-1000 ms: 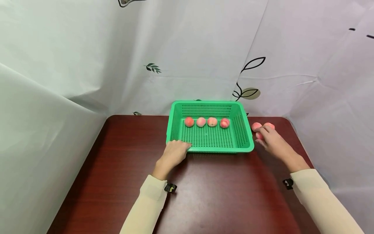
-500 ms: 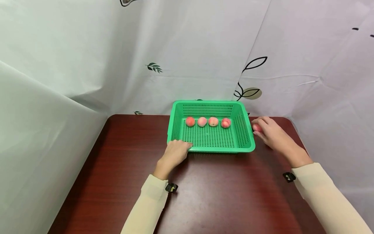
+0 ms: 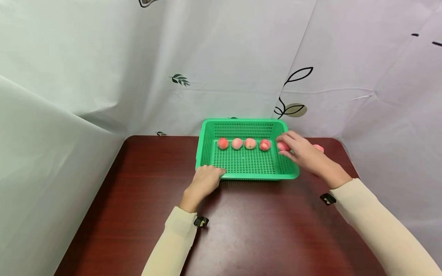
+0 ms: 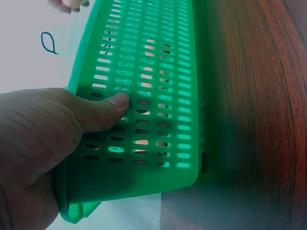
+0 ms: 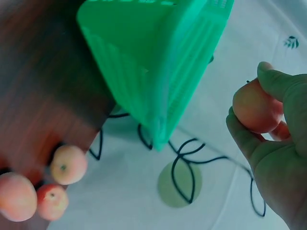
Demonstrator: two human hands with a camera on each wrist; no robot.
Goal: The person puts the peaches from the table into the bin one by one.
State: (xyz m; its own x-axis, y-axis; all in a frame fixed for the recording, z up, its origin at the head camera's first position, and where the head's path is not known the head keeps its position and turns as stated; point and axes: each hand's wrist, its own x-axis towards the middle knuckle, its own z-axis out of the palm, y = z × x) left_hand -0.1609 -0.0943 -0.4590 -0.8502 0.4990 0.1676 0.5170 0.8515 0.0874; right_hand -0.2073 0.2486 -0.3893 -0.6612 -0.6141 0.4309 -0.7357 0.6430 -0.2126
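Observation:
A green basket [image 3: 255, 176] stands at the back of the table with several peaches [image 3: 236, 143] in a row inside. My left hand [image 3: 205, 182] grips its near rim at the left; in the left wrist view the thumb of that hand [image 4: 43, 129] presses on the perforated wall [image 4: 129, 182]. Over the basket's right side, my right hand [image 3: 300, 150] holds a peach [image 3: 283, 146] between thumb and fingers. The right wrist view shows the right hand [image 5: 283, 124] round this peach [image 5: 258, 106], above and apart from the basket [image 5: 129, 62].
Three loose peaches [image 5: 68, 165] lie on the table to the right of the basket; in the head view the right arm partly hides them, with one peach [image 3: 319, 148] showing. A patterned white curtain [image 3: 224, 57] hangs behind the dark red table [image 3: 262, 230].
My right hand has picked up a peach from the group on the right and carried it left, over the basket's right edge. The left hand stays on the rim.

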